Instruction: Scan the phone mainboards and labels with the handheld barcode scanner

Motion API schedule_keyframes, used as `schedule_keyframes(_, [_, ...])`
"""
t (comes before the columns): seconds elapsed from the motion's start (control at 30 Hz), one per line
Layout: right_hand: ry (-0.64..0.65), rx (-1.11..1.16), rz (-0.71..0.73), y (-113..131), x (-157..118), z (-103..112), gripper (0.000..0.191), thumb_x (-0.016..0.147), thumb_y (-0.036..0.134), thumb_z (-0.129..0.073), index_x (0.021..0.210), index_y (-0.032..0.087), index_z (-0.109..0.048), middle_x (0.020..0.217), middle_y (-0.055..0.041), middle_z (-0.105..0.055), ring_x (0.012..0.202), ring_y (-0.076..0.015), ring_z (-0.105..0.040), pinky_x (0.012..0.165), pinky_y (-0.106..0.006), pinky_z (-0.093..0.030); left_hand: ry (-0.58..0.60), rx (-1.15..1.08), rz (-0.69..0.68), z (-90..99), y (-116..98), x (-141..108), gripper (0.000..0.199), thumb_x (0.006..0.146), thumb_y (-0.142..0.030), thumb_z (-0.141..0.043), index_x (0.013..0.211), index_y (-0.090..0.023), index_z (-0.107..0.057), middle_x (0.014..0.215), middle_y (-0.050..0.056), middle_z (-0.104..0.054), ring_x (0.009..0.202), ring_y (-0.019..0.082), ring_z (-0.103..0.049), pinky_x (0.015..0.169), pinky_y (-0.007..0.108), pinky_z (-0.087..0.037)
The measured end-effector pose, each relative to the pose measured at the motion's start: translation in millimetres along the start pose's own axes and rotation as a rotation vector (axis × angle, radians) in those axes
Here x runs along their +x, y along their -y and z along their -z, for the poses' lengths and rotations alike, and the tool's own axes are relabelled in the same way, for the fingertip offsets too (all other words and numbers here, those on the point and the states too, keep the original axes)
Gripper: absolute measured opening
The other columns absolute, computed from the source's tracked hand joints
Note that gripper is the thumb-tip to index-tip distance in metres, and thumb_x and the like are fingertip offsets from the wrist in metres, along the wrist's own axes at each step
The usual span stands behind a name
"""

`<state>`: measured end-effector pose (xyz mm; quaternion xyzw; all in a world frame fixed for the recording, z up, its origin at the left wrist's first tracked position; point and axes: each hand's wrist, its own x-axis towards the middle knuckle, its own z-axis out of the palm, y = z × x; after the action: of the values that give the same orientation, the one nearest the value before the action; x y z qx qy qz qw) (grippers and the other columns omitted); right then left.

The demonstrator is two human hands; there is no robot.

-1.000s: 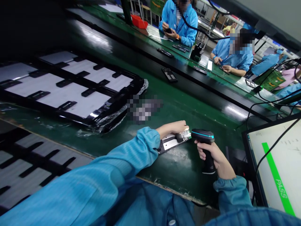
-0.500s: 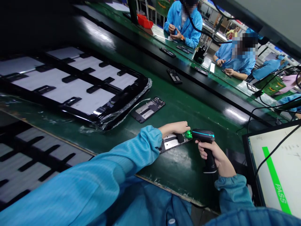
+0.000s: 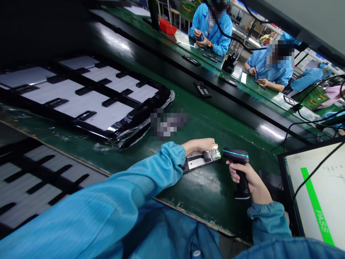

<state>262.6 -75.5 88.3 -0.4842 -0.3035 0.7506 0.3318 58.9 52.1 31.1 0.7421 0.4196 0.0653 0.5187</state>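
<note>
My left hand (image 3: 202, 145) is closed on the far edge of an opened phone body (image 3: 196, 164), with its fingertips hidden behind that edge. The phone has silver and black inner parts and a circuit board at its right end, and it looks slightly tilted over the green bench. Wrapped around the handle of a black barcode scanner (image 3: 236, 155) is my right hand (image 3: 249, 178). The scanner has a lit blue stripe, and its nose is just right of the phone's board end, apart from it. A small greenish-white glow shows on the board.
Black trays (image 3: 64, 88) with white pockets and plastic film stand at left. A monitor (image 3: 318, 194) reading PASS is at right. A blurred patch (image 3: 169, 124) covers something beyond my left arm. Phone bodies (image 3: 202, 89) lie on the dark conveyor; co-workers (image 3: 211, 27) sit across it.
The scanner has shifted slightly right, away from the phone. The bright green light on the board has faded to a small glow. The phone's board end appears tilted a little differently.
</note>
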Motion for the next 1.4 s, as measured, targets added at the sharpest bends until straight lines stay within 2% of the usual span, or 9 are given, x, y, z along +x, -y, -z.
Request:
schedule_keyframes(0.2, [0.005,-0.012,0.008,-2,-1,3,0.024,0.076,0.026,-0.077,0.093,0.014,-0.066,0.057,0.0067,-0.050,0.042,-0.0037,-0.039,0.038,-0.016,-0.033,-0.013,0.128,-0.001,0.7,-1,0,0.023,0.086,-0.027,-0.046,0.068,-0.016,-0.055,0.063,0.001,-0.057,0.054,0.013,-0.048,0.051,0.026,-0.034])
schedule_keyframes(0.3, [0.007,-0.042,0.015,-2,1,3,0.025,0.076,0.028,-0.078,0.094,0.013,-0.067,0.057,0.0063,-0.051,0.041,-0.0038,-0.040,0.038,-0.016,-0.034,-0.085,0.241,-0.004,-8.0,-10,-9,0.019,0.089,-0.029,-0.047,0.090,-0.015,-0.059,0.076,0.006,-0.065,0.065,0.019,-0.059,0.059,0.028,-0.042])
schedule_keyframes(0.4, [0.004,-0.093,0.024,-2,3,3,0.026,0.077,0.028,-0.078,0.094,0.012,-0.067,0.063,0.0012,-0.061,0.041,-0.0051,-0.045,0.039,-0.018,-0.039,-0.205,0.359,-0.021,-27.0,-15,-24,0.030,0.094,-0.029,-0.042,0.115,-0.013,-0.054,0.103,0.016,-0.066,0.093,0.030,-0.064,0.079,0.041,-0.049])
schedule_keyframes(0.5, [-0.016,-0.130,0.032,-1,2,4,0.027,0.077,0.029,-0.078,0.095,0.012,-0.067,0.070,-0.0022,-0.067,0.043,-0.0066,-0.050,0.040,-0.019,-0.043,-0.374,0.526,-0.181,-46.4,-8,-41,0.036,0.096,-0.031,-0.043,0.127,-0.015,-0.051,0.133,0.020,-0.053,0.129,0.037,-0.047,0.103,0.053,-0.039])
schedule_keyframes(0.57, [-0.040,-0.142,0.027,-1,1,6,0.027,0.078,0.031,-0.078,0.095,0.012,-0.068,0.071,-0.0020,-0.067,0.043,-0.0066,-0.051,0.041,-0.019,-0.044,-0.444,0.621,-0.328,-54.3,3,-50,0.041,0.096,-0.038,-0.050,0.132,-0.018,-0.051,0.141,0.017,-0.048,0.140,0.037,-0.034,0.112,0.054,-0.032])
schedule_keyframes(0.67, [-0.070,-0.153,0.001,-1,-1,6,0.029,0.079,0.034,-0.077,0.096,0.011,-0.068,0.070,-0.0014,-0.066,0.044,-0.0066,-0.051,0.041,-0.019,-0.044,-0.434,0.656,-0.410,-58.6,17,-57,0.053,0.092,-0.047,-0.057,0.137,-0.021,-0.050,0.144,0.015,-0.047,0.141,0.037,-0.033,0.114,0.054,-0.031])
schedule_keyframes(0.83, [-0.060,-0.166,-0.072,2,0,-1,0.030,0.079,0.035,-0.077,0.096,0.012,-0.068,0.056,0.0039,-0.058,0.041,-0.0072,-0.049,0.037,-0.017,-0.040,-0.431,0.650,-0.387,-59.1,21,-57,0.057,0.089,-0.048,-0.060,0.137,-0.019,-0.051,0.150,0.017,-0.043,0.142,0.037,-0.034,0.115,0.052,-0.030])
schedule_keyframes(1.0, [-0.031,-0.200,-0.087,7,1,-8,0.029,0.078,0.033,-0.077,0.095,0.012,-0.066,0.052,0.0039,-0.057,0.037,-0.0080,-0.048,0.035,-0.018,-0.040,-0.449,0.634,-0.348,-62.9,23,-54,0.062,0.087,-0.049,-0.063,0.139,-0.018,-0.050,0.159,0.022,-0.029,0.149,0.038,-0.023,0.118,0.053,-0.027])
schedule_keyframes(1.4, [-0.079,-0.283,-0.026,7,-4,-13,0.026,0.080,0.037,-0.074,0.088,0.016,-0.061,0.057,0.0051,-0.057,0.039,-0.0064,-0.047,0.037,-0.017,-0.040,-0.462,0.640,-0.332,-65.7,24,-52,0.062,0.086,-0.050,-0.063,0.139,-0.020,-0.050,0.158,0.021,-0.033,0.147,0.036,-0.030,0.118,0.050,-0.028])
